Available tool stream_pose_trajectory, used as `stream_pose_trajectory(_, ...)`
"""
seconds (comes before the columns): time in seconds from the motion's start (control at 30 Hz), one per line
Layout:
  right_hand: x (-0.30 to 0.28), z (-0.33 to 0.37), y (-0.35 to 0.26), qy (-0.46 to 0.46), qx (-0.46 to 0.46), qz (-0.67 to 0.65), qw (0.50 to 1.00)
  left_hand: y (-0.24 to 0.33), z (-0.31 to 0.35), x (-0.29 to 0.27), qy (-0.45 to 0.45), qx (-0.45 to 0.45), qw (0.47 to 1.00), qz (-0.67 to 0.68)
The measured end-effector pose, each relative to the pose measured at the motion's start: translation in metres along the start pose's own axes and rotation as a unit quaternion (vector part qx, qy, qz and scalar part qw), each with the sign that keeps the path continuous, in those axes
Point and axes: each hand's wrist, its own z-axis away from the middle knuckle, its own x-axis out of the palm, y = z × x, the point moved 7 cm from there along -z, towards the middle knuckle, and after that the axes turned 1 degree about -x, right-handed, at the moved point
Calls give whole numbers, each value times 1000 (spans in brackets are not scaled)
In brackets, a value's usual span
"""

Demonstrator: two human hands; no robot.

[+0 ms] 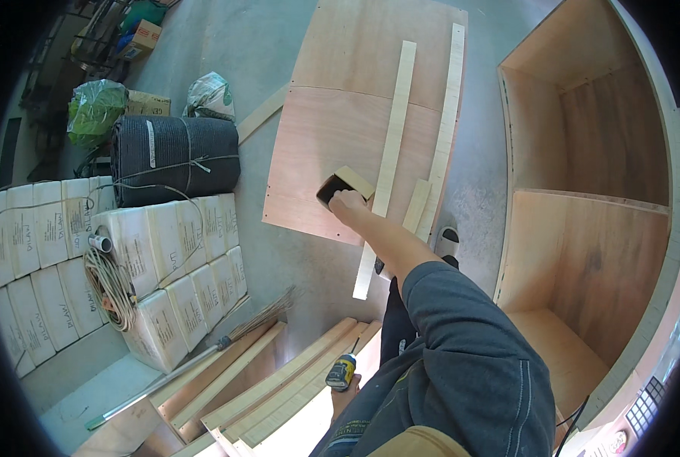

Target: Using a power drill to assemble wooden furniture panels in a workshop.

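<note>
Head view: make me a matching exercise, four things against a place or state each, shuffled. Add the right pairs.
Things
1. dark roll
2. coiled cable
3. yellow-and-black item
4. right hand

Place or state
A. at the small box
B. in the left hand
C. tied with cord
D. against white packages

Pairs: 1-C, 2-D, 3-B, 4-A

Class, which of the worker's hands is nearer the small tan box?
Right: the right hand is against the near edge of the small tan box. The left hand is well below it in view, holding what looks like a drill.
</note>
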Motion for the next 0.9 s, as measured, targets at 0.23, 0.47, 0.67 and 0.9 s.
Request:
stream_pose_trajectory(0.23, -15, 12, -2, 71, -12, -43, 996, -25, -10, -6, -2, -19, 998, -61)
stream_pose_trajectory(0.47, -2, 9, 0, 49, -17, -52, 997, 12, -1, 7, -32, 51, 998, -11)
stream_pose_trajectory(0.67, 2, 1, -2, -13, 25, -55, 998, 25, 0, 10, -26, 32, 999, -32)
stream_pose_trajectory(0.9, -3, 7, -9, 2, -12, -21, 1000, -14, -28, 1, -32, 35, 998, -45)
